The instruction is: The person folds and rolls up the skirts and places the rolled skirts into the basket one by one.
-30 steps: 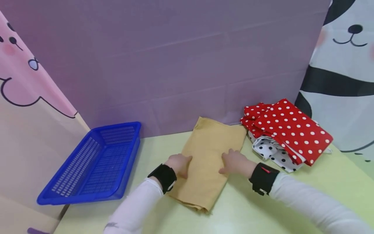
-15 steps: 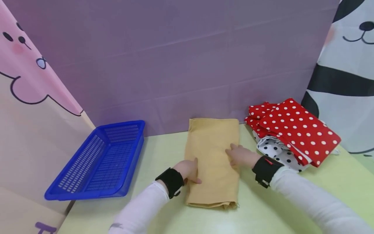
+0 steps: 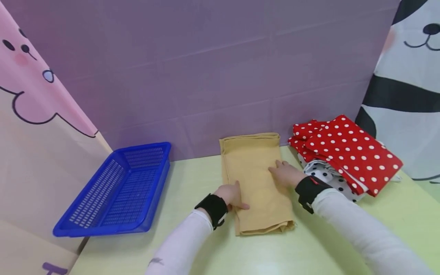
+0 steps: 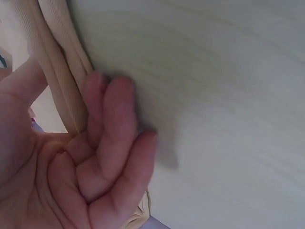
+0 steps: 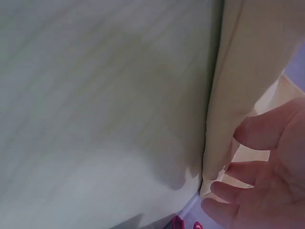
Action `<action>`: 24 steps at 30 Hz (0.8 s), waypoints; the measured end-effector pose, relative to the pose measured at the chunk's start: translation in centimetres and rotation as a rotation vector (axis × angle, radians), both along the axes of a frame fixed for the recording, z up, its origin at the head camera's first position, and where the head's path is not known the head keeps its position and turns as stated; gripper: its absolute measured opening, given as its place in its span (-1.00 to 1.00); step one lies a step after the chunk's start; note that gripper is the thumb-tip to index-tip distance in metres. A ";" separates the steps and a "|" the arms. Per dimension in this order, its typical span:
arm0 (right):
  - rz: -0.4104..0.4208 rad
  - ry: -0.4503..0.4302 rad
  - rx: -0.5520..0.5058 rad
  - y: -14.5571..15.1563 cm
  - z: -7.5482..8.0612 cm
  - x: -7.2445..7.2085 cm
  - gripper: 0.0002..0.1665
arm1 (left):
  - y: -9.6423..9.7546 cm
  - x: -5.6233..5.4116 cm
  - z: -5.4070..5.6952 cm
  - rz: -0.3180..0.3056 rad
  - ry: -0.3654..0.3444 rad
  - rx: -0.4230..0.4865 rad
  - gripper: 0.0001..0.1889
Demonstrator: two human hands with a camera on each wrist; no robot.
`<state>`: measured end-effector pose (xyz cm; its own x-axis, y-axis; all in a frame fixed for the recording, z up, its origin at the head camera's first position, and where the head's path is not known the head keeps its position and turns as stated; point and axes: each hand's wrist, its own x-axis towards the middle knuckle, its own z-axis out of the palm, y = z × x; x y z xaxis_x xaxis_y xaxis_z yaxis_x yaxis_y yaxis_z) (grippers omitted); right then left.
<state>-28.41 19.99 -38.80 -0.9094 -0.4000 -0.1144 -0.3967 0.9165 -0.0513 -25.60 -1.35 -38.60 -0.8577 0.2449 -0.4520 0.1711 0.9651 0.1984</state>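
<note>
A folded tan cloth (image 3: pixel 259 179) lies lengthwise on the pale table, its far end slightly raised against the purple backdrop. At its left edge my left hand (image 3: pixel 232 196) pinches the layers, thumb on top. The left wrist view shows the cloth's edge (image 4: pixel 64 71) between the thumb and the curled fingers (image 4: pixel 116 119). Along the opposite edge rests my right hand (image 3: pixel 286 173), its fingers spread and loosely bent. In the right wrist view, thumb and fingertips (image 5: pixel 243 171) touch the cloth's side without closing round it.
To the left stands a blue plastic basket (image 3: pixel 148 214) with mesh sides. A red cloth with white dots (image 3: pixel 350 149) lies folded at the right, over a white cloth with black dots (image 3: pixel 321 172). A purple backdrop (image 3: pixel 192 76) rises behind the table.
The tan cloth has turned: its near end has swung to the right and its far end has lifted a little. My left hand has moved rightward with its edge.
</note>
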 end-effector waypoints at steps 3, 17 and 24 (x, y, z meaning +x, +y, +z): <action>0.010 0.011 0.010 0.1 0.3 0.3 -0.49 | 0.0 -0.1 0.0 -0.005 0.006 0.006 0.10; 0.284 -0.084 -0.156 -0.6 1.5 7.3 -0.69 | -1.4 1.1 0.5 -0.340 0.399 -0.043 -0.64; 0.316 -0.204 -0.181 -0.2 1.6 8.7 -0.58 | -1.3 3.5 0.3 -0.836 0.427 0.037 -0.66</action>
